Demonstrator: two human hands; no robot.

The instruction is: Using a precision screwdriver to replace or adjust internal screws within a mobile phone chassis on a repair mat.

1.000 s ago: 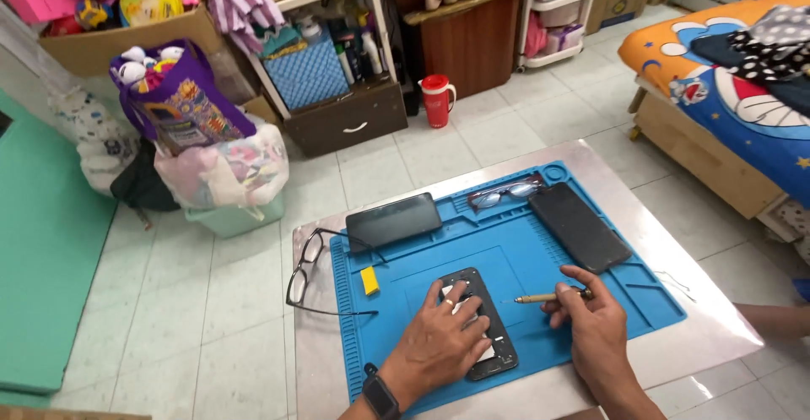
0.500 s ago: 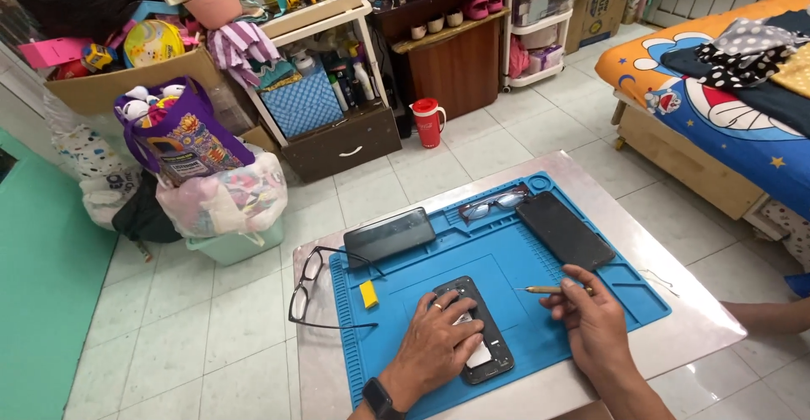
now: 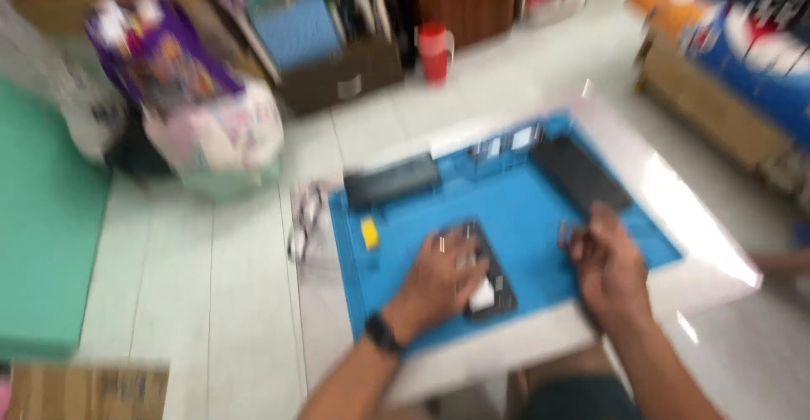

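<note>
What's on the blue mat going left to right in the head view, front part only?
Small yellow piece → left hand, resting on the opened dark phone → right hand. The picture is blurred, so whether the right hand holds a tool cannot be told.

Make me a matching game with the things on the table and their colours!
Things:
1. work mat
2. small block
3. cup on the floor
4. phone under the left hand

Colours:
A. red
B. black
C. blue
D. yellow

Pairs: 1-C, 2-D, 3-A, 4-B
</note>
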